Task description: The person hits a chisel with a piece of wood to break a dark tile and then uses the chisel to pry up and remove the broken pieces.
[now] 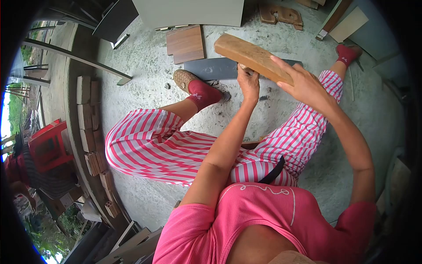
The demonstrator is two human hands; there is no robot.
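My right hand (305, 86) is wrapped round the near right end of a long, thick wooden block (250, 53), raised at a slant above the floor. Beneath the block's middle is my left hand (249, 83), its fingers closed at a small object that the block partly hides; I cannot make out what it is. A long dark grey strip (213, 68) lies on the floor under both hands, partly covered by the block. Small dark crumbs are scattered on the concrete near it.
My left foot wears a tan clog (184, 80) beside the grey strip. A brown wood-look board (187, 44), a cut-out wooden piece (279, 15) and a pale panel (193, 11) are at the back. Bricks (85, 116) line the left edge; a red plastic chair (50, 145) stands beyond.
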